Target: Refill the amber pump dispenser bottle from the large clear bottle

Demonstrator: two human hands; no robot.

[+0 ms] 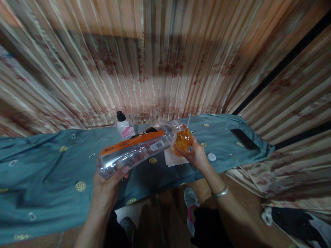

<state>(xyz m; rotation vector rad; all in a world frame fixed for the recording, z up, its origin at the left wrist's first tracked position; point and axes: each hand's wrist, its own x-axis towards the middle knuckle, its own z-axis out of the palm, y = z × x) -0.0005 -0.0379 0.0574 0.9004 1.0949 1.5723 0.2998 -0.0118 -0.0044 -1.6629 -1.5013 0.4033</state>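
Left hand (107,184): wrapped around the base end of the clear plastic bottle (137,150); fingers curled shut on it, thumb showing across the bottom edge.
Clear plastic bottle: tipped almost flat, base toward the person, neck toward the orange glass (182,140); it carries an orange label strip and a barcode; its mouth sits at the rim of the glass, and the bottle looks nearly empty.
Right hand (196,155): closed around the near right side of the orange glass, fingers pressed to its wall; a metal bangle (220,193) sits on the wrist below it.
Orange glass: stands on the desk (46,165) on top of a small white cloth (172,159), holding orange liquid; a thin straw or stick rises from it, too slight to tell which.
Desk: covered in a blue-grey cloth with small round yellow marks.
Small bottle (124,126): just left of the glass and behind the plastic bottle, upright, black cap, pink label.
White cap (211,157): on the desk just right of the glass, beside the right hand.
Dark phone (244,139): flat on the desk, well to the right of the glass, near the desk's far right corner.
Curtain (165,62): striped, pinkish, hanging behind the glass and the desk.
Shoes (190,210): on the floor below the glass, at the person's feet.
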